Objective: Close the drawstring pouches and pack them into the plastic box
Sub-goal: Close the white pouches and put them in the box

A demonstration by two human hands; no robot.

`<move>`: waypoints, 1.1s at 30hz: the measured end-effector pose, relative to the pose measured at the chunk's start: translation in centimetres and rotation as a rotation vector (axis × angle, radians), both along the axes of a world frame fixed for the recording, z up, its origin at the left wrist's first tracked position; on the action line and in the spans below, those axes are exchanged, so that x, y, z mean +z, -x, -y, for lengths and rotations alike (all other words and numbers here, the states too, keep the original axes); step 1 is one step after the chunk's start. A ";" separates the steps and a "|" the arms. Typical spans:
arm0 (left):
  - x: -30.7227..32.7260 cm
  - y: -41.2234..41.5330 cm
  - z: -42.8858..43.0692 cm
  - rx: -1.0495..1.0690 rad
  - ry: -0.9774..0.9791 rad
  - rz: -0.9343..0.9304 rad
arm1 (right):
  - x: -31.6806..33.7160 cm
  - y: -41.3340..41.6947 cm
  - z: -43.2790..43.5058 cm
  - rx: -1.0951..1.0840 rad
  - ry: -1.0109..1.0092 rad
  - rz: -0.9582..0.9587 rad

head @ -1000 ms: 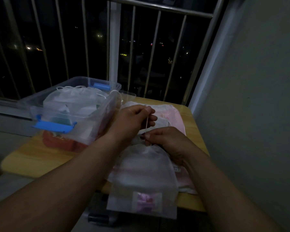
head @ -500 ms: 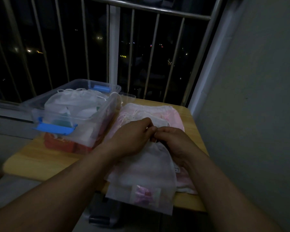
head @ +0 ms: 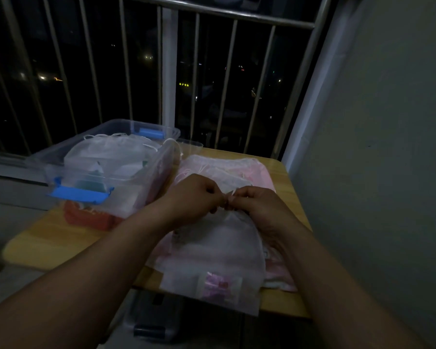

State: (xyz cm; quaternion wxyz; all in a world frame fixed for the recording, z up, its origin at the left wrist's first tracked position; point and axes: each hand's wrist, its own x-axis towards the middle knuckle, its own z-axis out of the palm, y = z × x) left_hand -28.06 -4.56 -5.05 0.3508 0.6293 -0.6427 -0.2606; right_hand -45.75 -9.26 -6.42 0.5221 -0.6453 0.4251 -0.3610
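Observation:
A white translucent drawstring pouch [head: 219, 258] with a pink packet inside lies on a pile of pink and white pouches [head: 239, 170], its lower end hanging over the table's near edge. My left hand [head: 194, 195] and my right hand [head: 257, 205] meet at the pouch's gathered mouth, each pinching its white drawstring [head: 233, 191]. The clear plastic box [head: 161, 170] with blue latches stands to the left and holds several closed white pouches [head: 111, 147].
The small wooden table [head: 291, 192] stands against a window with metal bars [head: 169, 66]; a grey wall is close on the right. The box's clear lid [head: 126, 125] leans behind it. Something red [head: 86, 217] shows through the box's base. A dark object [head: 154, 321] sits under the table.
My left hand, which held the string pulled up above the pouch, came down to meet my right hand at the mouth. The mouth is now gathered tighter.

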 end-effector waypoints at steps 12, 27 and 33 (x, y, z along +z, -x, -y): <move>-1.3 -0.8 0.5 -0.119 0.024 -0.053 | -0.7 0.4 0.4 0.003 -0.063 0.081; -2.4 -0.6 0.8 -0.119 0.068 0.063 | -0.7 0.7 0.3 0.024 0.105 -0.008; -2.6 -0.5 0.8 -0.113 0.044 0.015 | -1.0 0.5 0.6 0.004 0.143 -0.009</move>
